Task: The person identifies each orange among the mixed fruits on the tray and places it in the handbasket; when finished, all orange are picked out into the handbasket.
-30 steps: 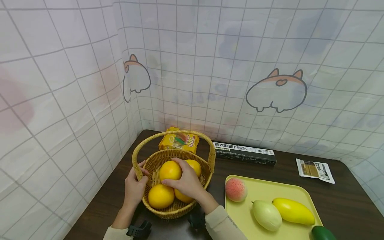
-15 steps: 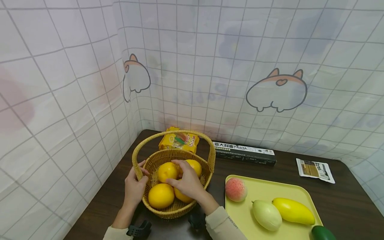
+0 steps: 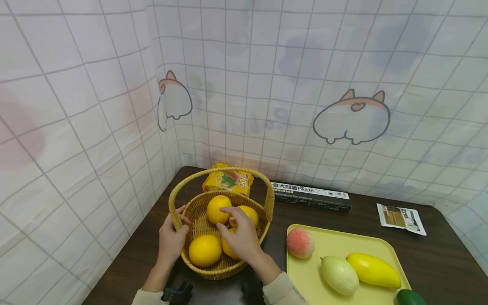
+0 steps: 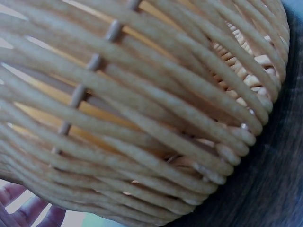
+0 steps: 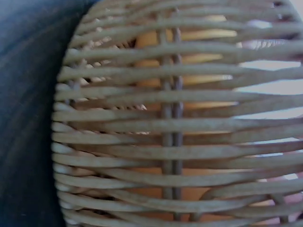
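Observation:
A woven basket with an arched handle holds several round yellow-orange fruits that look like oranges. My left hand grips the left rim where the handle joins it, thumb outside and fingers reaching over. Inside the basket, my right hand hovers over the right-hand fruits, its thumb and fingers spread apart with nothing between them. One orange lies at the back, just beyond its fingertips; another orange sits at the front left. The right hand partly covers the other fruits. Both wrist views show mostly the basket's weave.
Right of the basket lies a yellow tray with a peach, a pale green melon-like fruit and a mango. Behind are a yellow packet, a black pasta box and a white sachet.
My right hand has let go of the orange and drawn slightly down and right. That orange now lies farther back in the basket. The left hand keeps its grip.

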`<state>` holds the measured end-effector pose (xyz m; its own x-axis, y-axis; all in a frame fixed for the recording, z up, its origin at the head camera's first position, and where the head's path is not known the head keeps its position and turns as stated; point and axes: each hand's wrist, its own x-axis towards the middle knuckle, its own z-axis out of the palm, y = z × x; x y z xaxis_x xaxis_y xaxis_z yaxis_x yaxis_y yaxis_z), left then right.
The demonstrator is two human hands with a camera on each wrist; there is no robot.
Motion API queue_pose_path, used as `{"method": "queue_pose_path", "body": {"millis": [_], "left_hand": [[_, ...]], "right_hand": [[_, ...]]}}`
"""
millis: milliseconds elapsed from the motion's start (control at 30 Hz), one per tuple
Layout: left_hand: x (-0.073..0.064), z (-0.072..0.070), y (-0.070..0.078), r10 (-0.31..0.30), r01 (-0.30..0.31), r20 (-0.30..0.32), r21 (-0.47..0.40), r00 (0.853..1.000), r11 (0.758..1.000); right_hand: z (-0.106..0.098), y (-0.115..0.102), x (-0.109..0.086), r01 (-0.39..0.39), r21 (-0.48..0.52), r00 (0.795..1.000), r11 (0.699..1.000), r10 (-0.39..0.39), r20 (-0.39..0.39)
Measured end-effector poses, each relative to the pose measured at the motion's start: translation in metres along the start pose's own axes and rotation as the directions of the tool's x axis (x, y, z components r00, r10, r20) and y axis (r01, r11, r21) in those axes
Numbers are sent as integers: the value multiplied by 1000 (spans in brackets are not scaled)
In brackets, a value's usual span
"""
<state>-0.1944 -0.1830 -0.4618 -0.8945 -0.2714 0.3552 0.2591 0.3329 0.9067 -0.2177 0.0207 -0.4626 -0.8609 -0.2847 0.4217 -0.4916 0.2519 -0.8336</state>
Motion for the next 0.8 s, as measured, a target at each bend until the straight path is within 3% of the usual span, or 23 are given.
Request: {"method": "queue_pose_path", "body": {"millis": [200,400,633,800], "left_hand": [[-1,0,0,13,-13,-2,1,1000,1000],[1,1,-7,15,-15,-6,-6,1000,1000],[-1,0,1,3,-3,-5,4,1000,1000],[0,0,1,6,-5,-10,8,1000,1000]], "right_hand": [[-6,-8,-16,-32,103,998,994,37,-49],[-21,-41,-28,-63,81,996,995,67,-57],[-28,-12,-34,-60,83,998,995,61,-6],[-41,-11,-35,-69,101,997,992,66,30]]}}
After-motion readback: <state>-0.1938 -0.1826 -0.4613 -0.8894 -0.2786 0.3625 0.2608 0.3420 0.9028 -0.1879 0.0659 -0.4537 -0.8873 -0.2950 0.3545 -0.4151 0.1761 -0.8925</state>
